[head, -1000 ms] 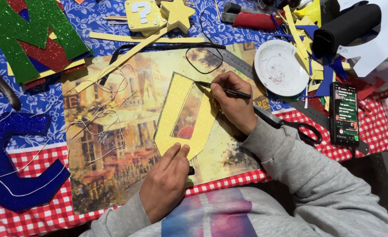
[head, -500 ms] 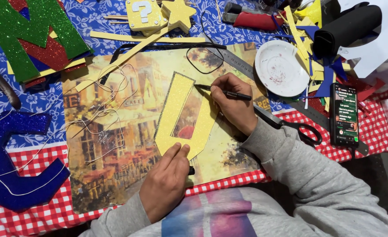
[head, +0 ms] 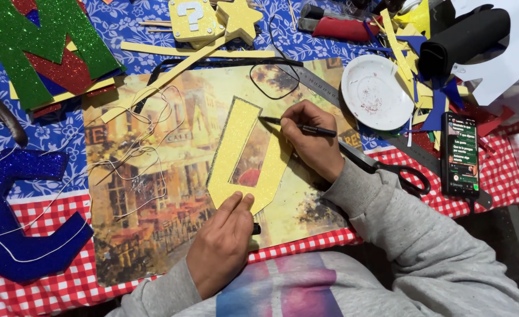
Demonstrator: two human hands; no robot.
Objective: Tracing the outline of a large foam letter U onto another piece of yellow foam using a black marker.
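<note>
My right hand (head: 309,138) pinches a black pen (head: 299,127) between thumb and first fingers, the others curled under. The pen tip points away to my left and touches the upper inner edge of the yellow glitter letter (head: 242,161), approx. at the top of its right arm.

The letter is a U shape lying on the printed street picture (head: 148,188). Its long axis runs tilted: open end far from me and to the right, closed bottom near me and to the left. So from the right hand the letter goes left and down toward my body; from the left hand it goes up and away.

My left hand (head: 221,246) is flat, fingers pressed together, fingertips on the bottom point of the letter, pressing it to the picture. A small dark thing, prob. a pen cap, shows just at the right of this hand; I cannot tell more.

Right hand is nearer to the open end, left hand nearer to the closed end. Black scissors (head: 388,170) lie just behind the right wrist, w/ a white plate (head: 377,94) beyond it.
</note>
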